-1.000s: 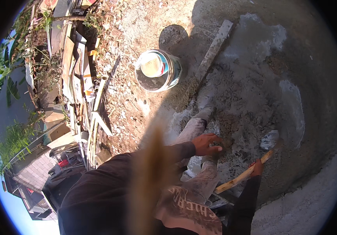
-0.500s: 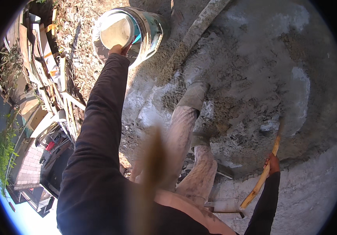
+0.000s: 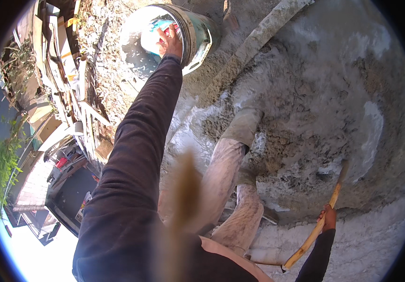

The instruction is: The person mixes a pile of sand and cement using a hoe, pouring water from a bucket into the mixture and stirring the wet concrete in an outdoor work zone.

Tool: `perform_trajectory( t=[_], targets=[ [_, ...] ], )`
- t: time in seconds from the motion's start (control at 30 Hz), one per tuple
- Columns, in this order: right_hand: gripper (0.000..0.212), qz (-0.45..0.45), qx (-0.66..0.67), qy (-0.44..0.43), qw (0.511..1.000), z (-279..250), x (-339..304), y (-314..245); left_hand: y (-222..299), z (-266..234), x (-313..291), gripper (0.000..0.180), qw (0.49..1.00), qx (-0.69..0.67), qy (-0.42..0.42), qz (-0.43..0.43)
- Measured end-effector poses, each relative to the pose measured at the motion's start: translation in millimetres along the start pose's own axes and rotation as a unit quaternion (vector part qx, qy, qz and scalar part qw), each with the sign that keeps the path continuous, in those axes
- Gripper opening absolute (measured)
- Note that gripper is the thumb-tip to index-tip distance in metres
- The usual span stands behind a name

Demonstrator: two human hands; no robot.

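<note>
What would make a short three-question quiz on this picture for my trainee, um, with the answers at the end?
1. True or false: both hands are gripping the same handle.
2. Multiple choice: where in the picture is the large bucket?
A) Left of the long board
B) Right of the long board
C) Lying across the person's boots
3. Fill in the blank: the right hand holds a long handle made of ____.

Key:
1. False; only the right hand grips it. The left hand has its fingers on a small container at the bucket's mouth.
2. A
3. Wood
</note>
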State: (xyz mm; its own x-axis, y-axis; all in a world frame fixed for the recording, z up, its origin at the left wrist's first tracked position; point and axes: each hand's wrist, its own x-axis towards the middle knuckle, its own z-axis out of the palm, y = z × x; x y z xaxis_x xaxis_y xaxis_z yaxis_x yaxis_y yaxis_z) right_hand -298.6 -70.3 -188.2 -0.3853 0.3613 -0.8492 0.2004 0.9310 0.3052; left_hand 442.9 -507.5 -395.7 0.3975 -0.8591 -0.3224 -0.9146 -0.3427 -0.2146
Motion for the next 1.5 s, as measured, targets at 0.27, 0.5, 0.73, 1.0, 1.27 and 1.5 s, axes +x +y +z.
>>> perform_trajectory(
  t=[0.27,0.5,0.73,1.0,1.27,1.5],
  targets=[
    [0.020,-0.005,0.027,0.029,0.999,1,-14,2,-20,67,27,0.070,0.989,-0.140,-0.043,0.017],
    [0.023,-0.030,0.065,-0.028,0.997,61,-20,-29,-128,21,78,0.087,0.881,-0.415,-0.074,0.213],
    [0.037,-0.066,-0.005,0.022,0.998,29,-23,-14,-149,-56,-23,0.077,0.762,-0.602,-0.230,-0.061],
    [0.053,-0.496,-0.380,0.244,0.742,149,-189,-2,-217,-296,-141,0.080,0.807,-0.556,-0.198,-0.009],
    [0.028,-0.702,0.138,-0.175,0.676,195,-393,101,-87,-424,-324,0.078,0.843,-0.330,-0.274,0.325],
    [0.029,-0.536,0.380,-0.175,0.733,231,-307,179,57,-361,-516,0.080,0.744,-0.190,-0.384,0.514]
  ],
)
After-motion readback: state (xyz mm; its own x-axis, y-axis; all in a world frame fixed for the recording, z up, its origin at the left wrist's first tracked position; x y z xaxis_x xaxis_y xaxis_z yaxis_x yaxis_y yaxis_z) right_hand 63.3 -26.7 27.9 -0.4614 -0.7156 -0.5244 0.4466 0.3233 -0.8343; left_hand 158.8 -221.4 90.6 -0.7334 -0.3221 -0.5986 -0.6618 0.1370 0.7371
